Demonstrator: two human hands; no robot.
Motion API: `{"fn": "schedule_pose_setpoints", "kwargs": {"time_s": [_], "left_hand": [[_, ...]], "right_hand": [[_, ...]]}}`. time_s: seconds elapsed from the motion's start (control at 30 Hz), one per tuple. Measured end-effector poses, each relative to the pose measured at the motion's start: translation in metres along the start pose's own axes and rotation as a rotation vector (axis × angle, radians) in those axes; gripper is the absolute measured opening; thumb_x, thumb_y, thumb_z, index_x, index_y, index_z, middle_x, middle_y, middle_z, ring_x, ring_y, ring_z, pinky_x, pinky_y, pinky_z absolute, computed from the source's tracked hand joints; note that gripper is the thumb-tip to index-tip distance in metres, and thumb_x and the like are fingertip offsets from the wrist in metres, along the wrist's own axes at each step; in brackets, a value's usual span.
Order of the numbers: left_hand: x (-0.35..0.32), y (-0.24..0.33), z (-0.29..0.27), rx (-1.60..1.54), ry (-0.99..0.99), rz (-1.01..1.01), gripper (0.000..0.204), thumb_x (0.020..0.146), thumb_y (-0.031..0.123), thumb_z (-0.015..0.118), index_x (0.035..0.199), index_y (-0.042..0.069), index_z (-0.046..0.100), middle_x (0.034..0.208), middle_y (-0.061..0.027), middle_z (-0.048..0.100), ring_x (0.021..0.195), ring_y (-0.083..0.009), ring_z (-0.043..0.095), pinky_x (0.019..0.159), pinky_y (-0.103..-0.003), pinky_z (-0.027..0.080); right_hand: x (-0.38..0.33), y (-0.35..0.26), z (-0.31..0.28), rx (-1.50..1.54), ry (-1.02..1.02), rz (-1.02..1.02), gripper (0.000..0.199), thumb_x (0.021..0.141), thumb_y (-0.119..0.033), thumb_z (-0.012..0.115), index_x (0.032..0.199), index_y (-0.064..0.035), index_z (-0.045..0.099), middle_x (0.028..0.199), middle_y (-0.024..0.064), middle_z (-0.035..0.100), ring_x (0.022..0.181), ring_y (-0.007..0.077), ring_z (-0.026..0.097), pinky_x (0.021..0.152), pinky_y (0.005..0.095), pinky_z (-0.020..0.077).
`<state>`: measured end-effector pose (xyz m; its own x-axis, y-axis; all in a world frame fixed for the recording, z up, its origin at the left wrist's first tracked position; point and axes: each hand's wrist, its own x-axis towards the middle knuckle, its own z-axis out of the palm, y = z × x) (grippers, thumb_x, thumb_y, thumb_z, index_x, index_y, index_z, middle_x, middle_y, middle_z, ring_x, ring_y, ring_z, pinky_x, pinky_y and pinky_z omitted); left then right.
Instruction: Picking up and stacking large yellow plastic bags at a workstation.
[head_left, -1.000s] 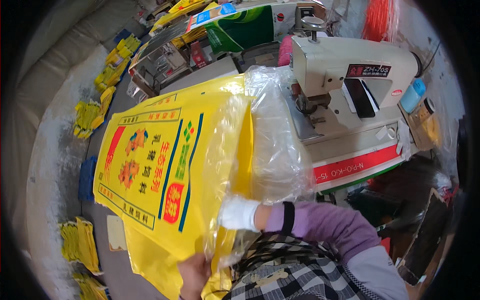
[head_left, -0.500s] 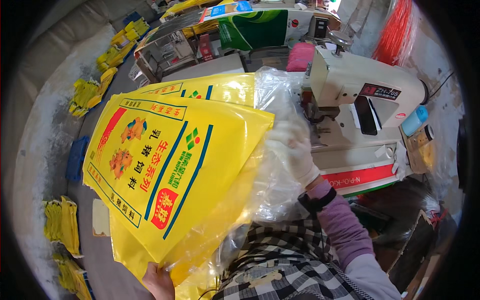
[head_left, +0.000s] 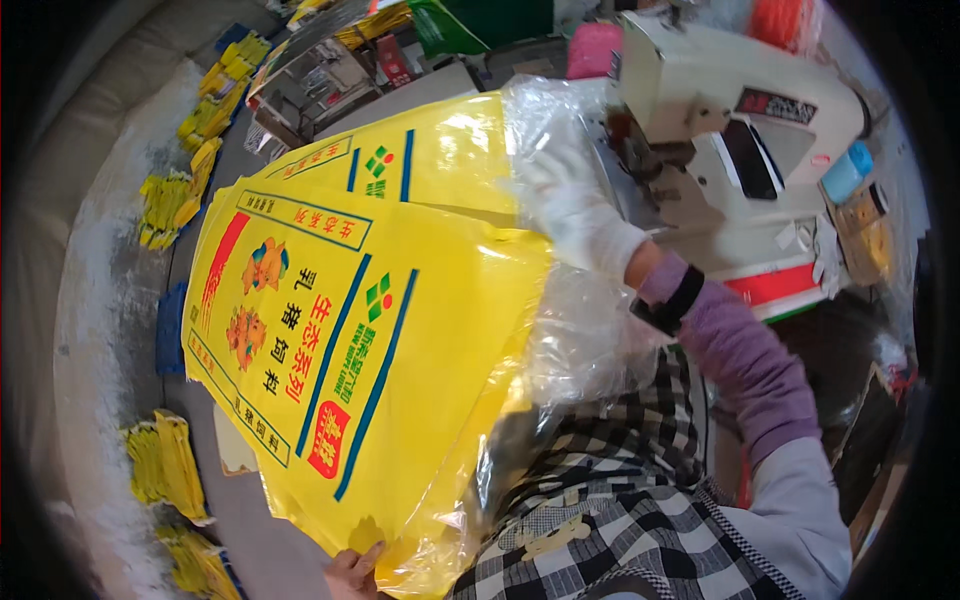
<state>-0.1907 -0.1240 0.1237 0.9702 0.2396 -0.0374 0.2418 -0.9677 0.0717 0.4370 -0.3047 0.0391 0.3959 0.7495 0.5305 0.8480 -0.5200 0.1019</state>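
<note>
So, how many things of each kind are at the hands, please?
Yellow printed sacks: 2 (second one behind)
Clear plastic liner: 1
Sewing machine: 1
White glove, on right hand: 1
Bare left hand, at the front sack's lower edge: 1
Total: 6

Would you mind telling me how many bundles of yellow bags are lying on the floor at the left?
4 show: one top left, one below it, one lower left, one at the bottom edge. The held yellow bag may hide others.
</note>
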Motion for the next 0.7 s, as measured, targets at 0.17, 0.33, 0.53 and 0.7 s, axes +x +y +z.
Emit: {"fn": "schedule_pose_setpoints", "kwargs": {"time_s": [0.17,0.33,0.53,0.7], "left_hand": [[-0.005,-0.076,0.036,-0.28,0.203,-0.035,0.028,0.098,0.023,0.048,0.109,0.005,0.066,0.084,-0.0122,0.059,0.082,-0.027,0.056,0.072,-0.041,0.044],[0.446,-0.111,-0.067,-0.504,0.58,-0.186,0.033,0.101,0.025,0.041,0.114,0.005,0.064,0.103,-0.013,0.063,0.103,-0.0284,0.056,0.089,-0.043,0.043],[0.659,0.079,0.013,-0.135,0.546,0.499,0.03,0.088,0.009,0.05,0.114,0.013,0.064,0.104,-0.0152,0.063,0.095,-0.0366,0.063,0.079,-0.044,0.052],[0.711,0.19,0.055,-0.322,0.085,0.93,0.026,0.075,0.002,0.059,0.096,0.012,0.07,0.094,-0.0104,0.067,0.086,-0.0342,0.065,0.074,-0.04,0.052]], "right_hand": [[0.011,-0.092,-0.034,1.333,-0.121,-0.356,0.031,0.092,-0.015,0.054,0.121,-0.0093,0.058,0.105,0.0101,0.063,0.094,0.023,0.061,0.085,0.0361,0.0508],[-0.058,-0.159,-0.15,1.229,-0.052,-0.307,0.042,0.093,-0.019,0.051,0.132,-0.0009,0.052,0.072,0.0053,0.067,0.058,0.0208,0.063,0.054,0.0357,0.0514],[-0.256,-0.071,-0.095,1.15,-0.007,1.047,0.046,0.093,-0.006,0.046,0.138,-0.0008,0.051,0.114,0.019,0.069,0.103,0.0192,0.068,0.09,0.0311,0.0515],[-0.334,-0.097,-0.132,0.922,0.121,1.312,0.048,0.082,0.003,0.05,0.128,-0.0002,0.06,0.11,0.0254,0.067,0.102,0.0339,0.068,0.089,0.0358,0.0511]]}}
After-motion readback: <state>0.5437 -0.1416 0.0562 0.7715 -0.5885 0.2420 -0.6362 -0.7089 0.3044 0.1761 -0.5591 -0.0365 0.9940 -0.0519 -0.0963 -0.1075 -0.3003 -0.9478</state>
